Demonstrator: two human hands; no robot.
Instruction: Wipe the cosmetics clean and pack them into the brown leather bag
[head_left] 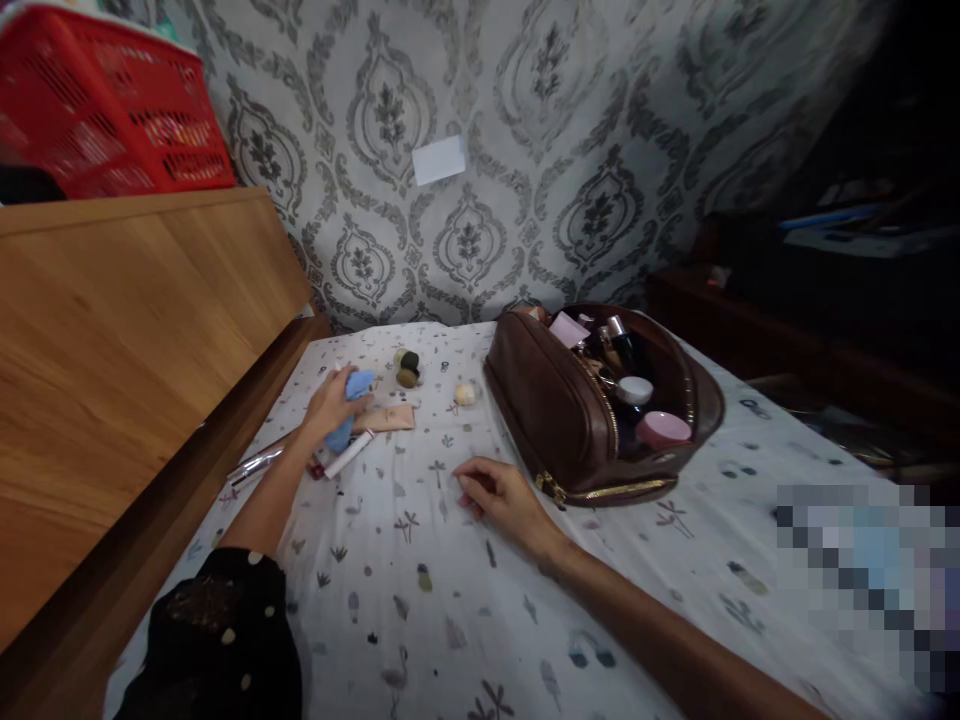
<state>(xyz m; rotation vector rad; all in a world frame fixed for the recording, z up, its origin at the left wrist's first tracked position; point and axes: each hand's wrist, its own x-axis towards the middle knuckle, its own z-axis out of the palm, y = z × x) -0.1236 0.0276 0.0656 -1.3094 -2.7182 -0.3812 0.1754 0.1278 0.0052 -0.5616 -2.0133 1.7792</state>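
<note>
My left hand (pixel 328 405) is closed around a blue cloth (pixel 341 435), just above several cosmetics on the printed sheet. Beside it lie a beige squeeze tube (pixel 394 418), a white tube (pixel 349 455) and a silvery tube (pixel 259 464), partly hidden by my wrist. My right hand (pixel 499 497) rests on the sheet with its fingers loosely curled; whether anything is in them I cannot make out. To its right stands a brown cosmetic bag (pixel 555 400), unzipped, holding a pink-lidded jar (pixel 664 428), a white-lidded jar (pixel 634 390) and several bottles.
Small jars (pixel 407 368) and a cream-coloured pot (pixel 466 393) stand toward the back of the sheet (pixel 450 640). A wooden panel (pixel 150 310) borders the left side, with a red basket (pixel 127 110) on top. Patterned wallpaper (pixel 465 240) closes off the back.
</note>
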